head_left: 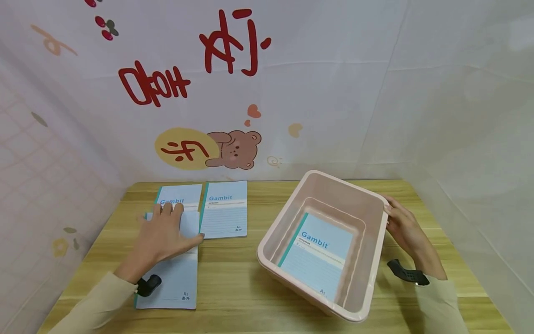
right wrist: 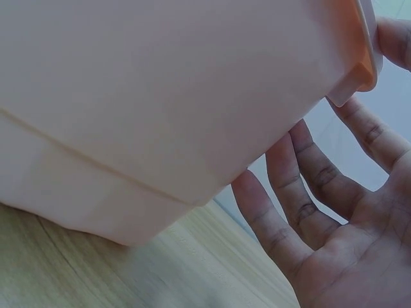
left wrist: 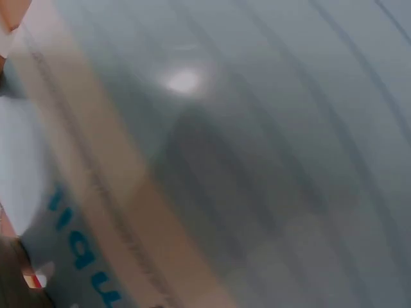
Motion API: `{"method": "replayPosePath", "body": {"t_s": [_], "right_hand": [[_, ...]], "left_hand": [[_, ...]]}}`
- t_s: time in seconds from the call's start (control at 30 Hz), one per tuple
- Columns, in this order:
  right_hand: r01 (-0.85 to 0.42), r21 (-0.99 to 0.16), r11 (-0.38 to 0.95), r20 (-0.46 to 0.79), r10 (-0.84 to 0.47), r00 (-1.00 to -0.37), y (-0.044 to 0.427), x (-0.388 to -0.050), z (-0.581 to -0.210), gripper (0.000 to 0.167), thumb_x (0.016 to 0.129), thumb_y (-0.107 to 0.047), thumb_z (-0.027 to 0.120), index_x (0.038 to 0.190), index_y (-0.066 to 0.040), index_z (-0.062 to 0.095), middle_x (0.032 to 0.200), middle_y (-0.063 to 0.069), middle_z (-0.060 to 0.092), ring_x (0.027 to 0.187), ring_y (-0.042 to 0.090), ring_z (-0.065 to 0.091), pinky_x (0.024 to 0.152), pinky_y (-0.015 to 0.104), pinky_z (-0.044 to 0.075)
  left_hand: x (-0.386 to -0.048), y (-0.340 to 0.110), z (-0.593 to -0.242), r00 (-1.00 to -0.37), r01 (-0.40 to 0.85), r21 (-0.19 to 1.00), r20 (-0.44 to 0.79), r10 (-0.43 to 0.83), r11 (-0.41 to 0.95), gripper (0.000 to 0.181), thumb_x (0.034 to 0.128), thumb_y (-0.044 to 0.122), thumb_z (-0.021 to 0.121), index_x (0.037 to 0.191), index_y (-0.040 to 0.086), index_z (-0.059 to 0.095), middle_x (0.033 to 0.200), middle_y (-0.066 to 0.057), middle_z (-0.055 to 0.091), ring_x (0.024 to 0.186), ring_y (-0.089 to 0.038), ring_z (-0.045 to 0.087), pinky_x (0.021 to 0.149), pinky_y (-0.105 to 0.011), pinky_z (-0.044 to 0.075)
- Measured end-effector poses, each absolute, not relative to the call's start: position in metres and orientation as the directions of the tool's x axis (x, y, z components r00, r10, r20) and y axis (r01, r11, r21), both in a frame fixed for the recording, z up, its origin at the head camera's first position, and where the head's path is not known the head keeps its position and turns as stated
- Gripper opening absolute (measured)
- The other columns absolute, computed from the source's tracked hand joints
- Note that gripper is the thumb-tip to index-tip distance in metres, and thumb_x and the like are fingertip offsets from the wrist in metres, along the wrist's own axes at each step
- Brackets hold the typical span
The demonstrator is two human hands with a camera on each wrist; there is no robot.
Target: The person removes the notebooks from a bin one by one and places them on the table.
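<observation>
Bent over the top edge of a pale blue A5 notebook (head_left: 171, 287) at the front left is my left hand (head_left: 164, 234), its thumb at the right edge. The notebook looks raised at its top. Its lined cover (left wrist: 257, 167) fills the left wrist view close up. My right hand (head_left: 406, 227) holds the rim of a pink plastic bin (head_left: 377, 246), thumb over the rim, fingertips against the outer wall (right wrist: 160, 109). Inside the bin lies another notebook (head_left: 317, 255). The bin looks tilted.
Two more notebooks lie at the back left: one (head_left: 183, 192) partly covered by my left hand and the front notebook, the other (head_left: 225, 213) to its right. A wooden table (head_left: 233, 297) carries everything. White printed cloth (head_left: 333, 93) stands behind and at both sides.
</observation>
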State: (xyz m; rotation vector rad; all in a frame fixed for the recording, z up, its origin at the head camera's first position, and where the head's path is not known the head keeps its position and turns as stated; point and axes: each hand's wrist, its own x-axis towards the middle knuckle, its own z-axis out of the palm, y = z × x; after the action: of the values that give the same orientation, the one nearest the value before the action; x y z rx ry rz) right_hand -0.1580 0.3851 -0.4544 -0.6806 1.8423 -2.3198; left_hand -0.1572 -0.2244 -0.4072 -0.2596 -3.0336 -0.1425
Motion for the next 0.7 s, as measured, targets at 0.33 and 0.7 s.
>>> {"method": "replayPosePath", "body": {"t_s": [0.33,0.7], "right_hand": [[-0.203,-0.942,-0.266,0.290,-0.347,-0.892,0.392,-0.154,-0.448,0.041,0.109,-0.001,0.021,0.143,-0.002,0.044,0.129,0.001,0.058,0.110,0.006,0.063,0.089,0.021,0.053],[-0.179,-0.951,-0.252,0.259,-0.330,-0.908,0.386,-0.159,-0.453,0.039,0.110,-0.003,0.024,0.143,-0.003,0.044,0.128,0.002,0.058,0.109,0.009,0.062,0.089,0.022,0.053]], "left_hand": [[-0.136,-0.235,-0.437,-0.989,0.140,0.161,0.076,0.130,0.977,0.095,0.0689,0.075,0.076,0.118,-0.002,0.051,0.111,-0.028,0.051,0.102,-0.043,0.043,0.073,-0.072,0.038],[-0.116,-0.259,-0.455,-0.991,0.113,0.187,-0.054,0.125,0.976,0.104,0.0699,0.080,0.073,0.126,-0.003,0.048,0.110,-0.027,0.047,0.101,-0.042,0.042,0.076,-0.081,0.036]]}}
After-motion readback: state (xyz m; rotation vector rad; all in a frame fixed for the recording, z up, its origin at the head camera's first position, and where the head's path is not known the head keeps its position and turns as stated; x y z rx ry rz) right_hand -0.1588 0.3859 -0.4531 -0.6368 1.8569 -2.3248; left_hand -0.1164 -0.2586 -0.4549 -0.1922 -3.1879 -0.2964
